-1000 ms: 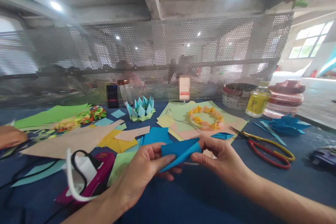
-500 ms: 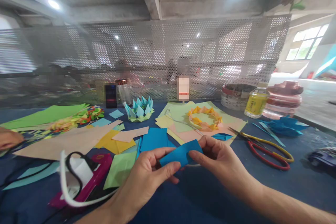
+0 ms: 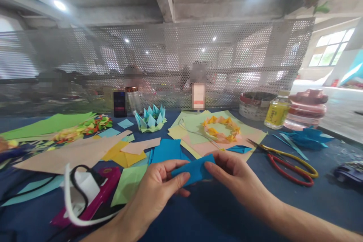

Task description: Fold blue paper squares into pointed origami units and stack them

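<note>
A small folded piece of blue paper is held up between my two hands over the table. My left hand pinches its left end, thumb in front and fingers behind. At its right end, my right hand grips it between thumb and curled fingers. Just behind lies a stack of blue paper sheets. A flat folded blue paper piece rests beyond my right hand. Farther back are a ring of orange and yellow folded paper and a light-blue and green paper crown.
Scissors lie open at right, near a blue paper flower. A yellow-labelled bottle and a pink jug stand behind. At left are a magenta glue gun with cables and coloured paper sheets. A perforated screen borders the back.
The blue paper has tilted and shows a narrower face. My right hand has shifted slightly left and down. At the far left, another person's hand has moved mostly out of view.
</note>
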The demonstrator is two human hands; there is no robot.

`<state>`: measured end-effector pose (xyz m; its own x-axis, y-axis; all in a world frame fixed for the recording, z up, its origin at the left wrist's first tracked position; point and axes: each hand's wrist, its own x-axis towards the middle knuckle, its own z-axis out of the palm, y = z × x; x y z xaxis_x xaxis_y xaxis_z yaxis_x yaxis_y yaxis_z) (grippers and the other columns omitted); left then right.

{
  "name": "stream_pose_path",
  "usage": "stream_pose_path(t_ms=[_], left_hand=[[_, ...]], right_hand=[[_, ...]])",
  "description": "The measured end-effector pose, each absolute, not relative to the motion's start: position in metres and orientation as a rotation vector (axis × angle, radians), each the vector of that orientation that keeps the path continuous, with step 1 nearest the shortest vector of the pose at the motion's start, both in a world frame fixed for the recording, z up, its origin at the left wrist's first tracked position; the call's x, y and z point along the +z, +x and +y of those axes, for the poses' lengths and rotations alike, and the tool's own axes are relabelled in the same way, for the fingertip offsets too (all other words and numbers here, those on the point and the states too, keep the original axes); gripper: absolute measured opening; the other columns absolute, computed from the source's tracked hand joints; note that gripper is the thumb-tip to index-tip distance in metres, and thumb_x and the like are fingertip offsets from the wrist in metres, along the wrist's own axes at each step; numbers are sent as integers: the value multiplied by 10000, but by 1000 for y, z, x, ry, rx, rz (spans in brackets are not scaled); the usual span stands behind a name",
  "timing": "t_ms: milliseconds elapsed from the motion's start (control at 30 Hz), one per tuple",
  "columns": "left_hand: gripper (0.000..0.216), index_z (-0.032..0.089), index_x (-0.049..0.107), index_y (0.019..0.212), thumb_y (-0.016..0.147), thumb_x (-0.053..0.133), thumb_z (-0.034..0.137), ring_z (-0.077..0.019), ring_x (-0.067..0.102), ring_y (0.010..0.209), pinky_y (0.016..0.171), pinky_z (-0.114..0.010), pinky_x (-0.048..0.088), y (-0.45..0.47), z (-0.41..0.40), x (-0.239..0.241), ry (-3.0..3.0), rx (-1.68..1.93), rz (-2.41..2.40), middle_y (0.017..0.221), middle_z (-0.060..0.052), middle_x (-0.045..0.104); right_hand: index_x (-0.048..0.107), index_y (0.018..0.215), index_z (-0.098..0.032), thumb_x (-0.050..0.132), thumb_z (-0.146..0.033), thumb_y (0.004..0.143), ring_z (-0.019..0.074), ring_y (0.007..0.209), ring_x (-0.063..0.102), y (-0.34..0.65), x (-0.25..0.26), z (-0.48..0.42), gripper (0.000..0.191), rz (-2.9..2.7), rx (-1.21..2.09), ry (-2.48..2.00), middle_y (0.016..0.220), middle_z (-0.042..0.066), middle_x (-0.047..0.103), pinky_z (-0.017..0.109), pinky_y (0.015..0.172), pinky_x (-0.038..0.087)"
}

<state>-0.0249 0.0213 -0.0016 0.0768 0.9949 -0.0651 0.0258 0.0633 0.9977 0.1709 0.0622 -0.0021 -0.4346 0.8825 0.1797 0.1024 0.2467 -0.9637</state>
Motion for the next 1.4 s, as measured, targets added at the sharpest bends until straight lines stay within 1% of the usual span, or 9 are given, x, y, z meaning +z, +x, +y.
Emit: stream_pose_path(t_ms=[67,133,367,533,767,933,1000,1233,1400], left_hand=[[421,224,747,1039,699,809,463,-101,659,699,664,-187,556,-25,20,1,1207,1098,1214,897,20,735],[439,219,738,1057,693,814,453,-97,665,653,651,-189,548,-26,20,2,1201,1098,1232,868,26,732],[456,218,722,1065,680,820,440,-108,677,686,682,-201,539,-27,21,-1,1201,1082,1274,887,20,746],[535,199,704,1083,646,822,485,-109,686,637,665,-204,527,-25,23,0,1166,1083,1307,779,35,740],[529,197,697,1074,649,824,484,-93,679,625,654,-192,514,-27,22,0,1164,1082,1297,776,45,735],[493,193,671,1088,696,799,465,-110,693,736,702,-203,533,-25,21,-1,1189,1052,1232,852,13,753],[452,179,673,1038,709,794,465,-127,695,754,687,-214,537,-25,20,-1,1214,1016,1187,833,-4,748],[370,139,645,669,774,729,484,-91,594,523,522,-204,475,-25,18,-5,1316,858,1117,599,10,653],[363,142,613,617,807,699,439,-66,550,481,497,-182,440,-25,20,-5,1355,849,1144,545,28,615]], right_hand=[[597,736,-186,620,-556,839,129,621,471,171,-2,63,385,-1769,1244,-919,668,-22,540,259,573,370],[583,692,-189,615,-560,837,120,593,426,171,-3,63,399,-1781,1224,-929,631,-36,497,256,550,336],[599,722,-192,596,-534,843,132,616,453,172,-2,63,363,-1800,1216,-935,655,-20,543,261,568,350],[602,742,-196,578,-511,841,152,655,494,171,0,62,331,-1814,1221,-929,695,0,590,278,609,379],[597,728,-194,572,-477,844,142,623,469,171,2,63,307,-1821,1206,-947,672,-8,577,273,579,351],[589,719,-200,562,-454,847,153,651,515,169,3,59,286,-1822,1204,-931,698,6,620,280,610,392],[605,725,-201,564,-449,847,160,671,535,168,4,57,279,-1827,1194,-926,703,7,634,287,639,414],[579,704,-196,600,-405,829,174,694,533,170,2,50,245,-1833,1179,-937,705,13,633,310,677,416],[592,735,-191,644,-358,824,157,681,530,169,-1,51,196,-1799,1247,-890,703,-4,612,290,654,416]])
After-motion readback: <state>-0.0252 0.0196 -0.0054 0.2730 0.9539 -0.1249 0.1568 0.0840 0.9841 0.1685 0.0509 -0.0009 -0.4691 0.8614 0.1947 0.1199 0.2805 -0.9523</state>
